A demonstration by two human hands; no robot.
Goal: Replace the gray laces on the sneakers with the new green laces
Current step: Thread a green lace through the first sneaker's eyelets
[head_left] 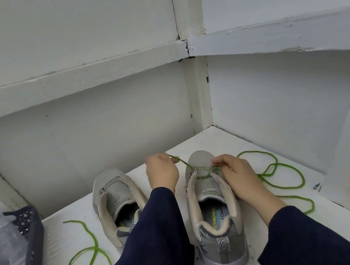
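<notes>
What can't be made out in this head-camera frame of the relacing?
Head view throughout.
- Eyelets of the right sneaker: covered by the right hand, so the path of the threaded green lace is unclear.
- Heel of the left sneaker: behind the left sleeve.
- Contents of the basket: cut by the left edge, veiled by a plastic bag.
- Far part of the loose green lace: runs off the bottom edge.

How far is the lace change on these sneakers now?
No gray laces show on either sneaker. The left hand and right hand are threading a green lace through the lowest eyelets of the right sneaker. Remaining: its upper eyelets, and the left sneaker, whose second lace lies loose beside it.
</notes>
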